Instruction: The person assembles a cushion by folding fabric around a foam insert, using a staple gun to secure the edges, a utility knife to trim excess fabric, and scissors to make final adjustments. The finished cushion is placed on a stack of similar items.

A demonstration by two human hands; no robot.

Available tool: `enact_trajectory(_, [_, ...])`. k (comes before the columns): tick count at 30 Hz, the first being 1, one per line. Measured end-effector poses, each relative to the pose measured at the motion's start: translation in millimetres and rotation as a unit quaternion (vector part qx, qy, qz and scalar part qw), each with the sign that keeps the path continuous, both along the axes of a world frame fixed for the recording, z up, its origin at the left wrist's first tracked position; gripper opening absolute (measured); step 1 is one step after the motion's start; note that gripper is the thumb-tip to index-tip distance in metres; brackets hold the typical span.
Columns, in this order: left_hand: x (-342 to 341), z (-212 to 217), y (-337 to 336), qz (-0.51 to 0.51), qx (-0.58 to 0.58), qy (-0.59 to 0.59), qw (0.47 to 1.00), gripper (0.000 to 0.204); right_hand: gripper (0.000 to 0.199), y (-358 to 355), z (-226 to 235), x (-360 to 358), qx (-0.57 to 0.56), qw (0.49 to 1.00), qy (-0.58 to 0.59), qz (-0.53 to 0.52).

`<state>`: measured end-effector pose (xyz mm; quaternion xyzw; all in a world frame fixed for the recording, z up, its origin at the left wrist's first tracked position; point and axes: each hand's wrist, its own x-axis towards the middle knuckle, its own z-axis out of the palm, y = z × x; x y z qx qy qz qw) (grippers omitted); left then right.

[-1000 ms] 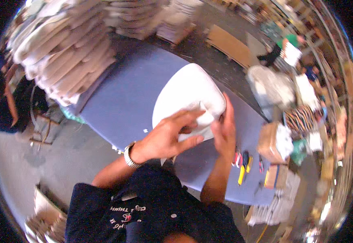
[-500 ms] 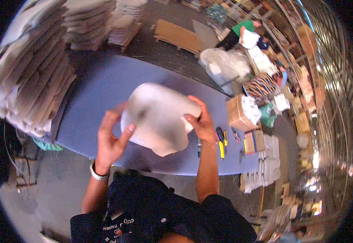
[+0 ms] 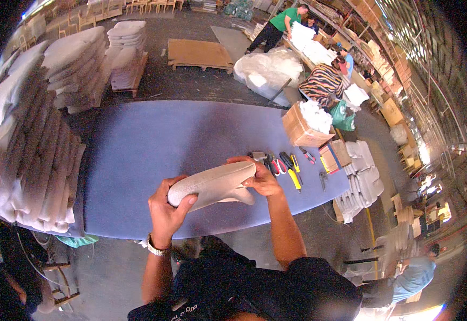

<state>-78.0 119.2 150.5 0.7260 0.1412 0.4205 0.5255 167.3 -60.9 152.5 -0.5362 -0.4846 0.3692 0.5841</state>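
The scene is viewed from the wearer's head, through the left of two fisheye cameras worn side by side. The lens is aimed down and forward: the shirt (image 3: 298, 289) is caught at the lower edge, the hands (image 3: 165, 207) are shown close by, near the middle, and the surface (image 3: 137, 160) is seen beneath and beyond them. Farther off, the floor (image 3: 156, 75) is taken in, and straight edges are bent toward the rim.

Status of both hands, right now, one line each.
Left hand: closed on the left end of the pale padded piece.
Right hand: closed on the right end of the same pale padded piece.
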Motion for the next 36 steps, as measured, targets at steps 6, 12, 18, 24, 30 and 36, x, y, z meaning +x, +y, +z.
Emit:
enact_trajectory(6, [16.7, -24.6, -2.5, 0.012, -0.043, -0.026, 0.999, 0.054, 0.066, -0.1, -8.1, 19.5, 0.014, 0.999, -0.023, -0.028])
enact_trajectory(12, [60.3, -1.4, -38.4, 0.099, -0.016, 0.017, 0.995, 0.052, 0.051, -8.2, 2.7, 73.5, 0.036, 0.974, -0.203, -0.094])
enact_trajectory(18, [110.9, 16.8, -77.8, 0.159, 0.050, 0.057, 0.984, 0.050, 0.034, 4.5, 74.7, 86.4, 0.169, 0.892, -0.353, -0.227])
enact_trajectory(24, [166.8, 17.3, -108.6, 0.201, 0.104, 0.160, 0.961, 0.057, 0.032, 37.1, 71.7, 80.7, 0.159, 0.863, -0.455, -0.151])
enact_trajectory(30, [177.8, -46.0, -93.1, 0.272, 0.113, 0.221, 0.930, 0.065, 0.044, 68.2, 50.0, 136.3, 0.198, 0.853, -0.429, -0.224])
enact_trajectory(36, [166.4, -127.1, -94.7, 0.315, 0.129, 0.180, 0.923, 0.064, 0.039, 63.3, 29.2, 190.0, 0.137, 0.877, -0.395, -0.238])
